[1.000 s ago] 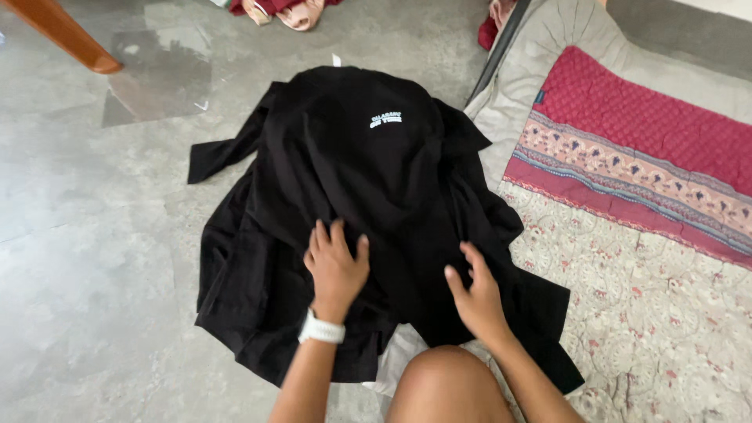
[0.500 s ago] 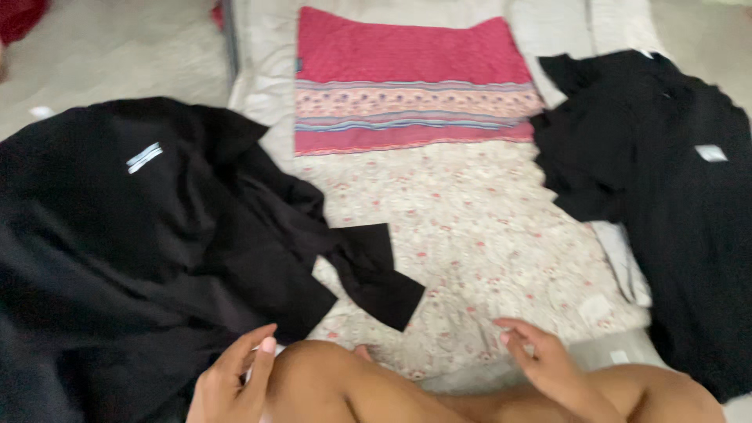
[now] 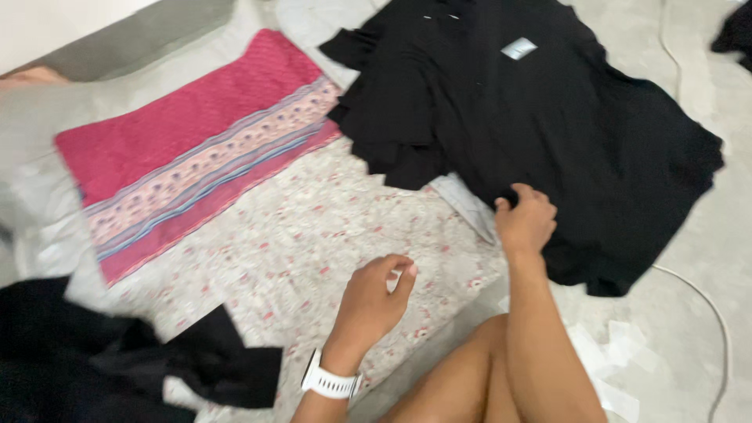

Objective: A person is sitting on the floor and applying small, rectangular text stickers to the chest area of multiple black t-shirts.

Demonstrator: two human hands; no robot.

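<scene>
The right hand (image 3: pixel 526 221) pinches the near edge of a large, loose black fabric garment with a small pale label (image 3: pixel 548 117), fingers closed on the cloth; the left hand (image 3: pixel 376 298), a white band at its wrist, hovers half curled and holds nothing above the pale floral printed sheet (image 3: pixel 313 227); the two hands are apart. This garment lies spread and rumpled, partly on the sheet and partly on the grey stone floor (image 3: pixel 705 258), not yet smoothed or folded, so the handling of it looks barely begun. A second heap of black cloth (image 3: pixel 102 360) lies at the near left; a pink patterned folded cloth (image 3: pixel 188 149) lies beyond; a thin white cable (image 3: pixel 709 301) runs along the floor.
</scene>
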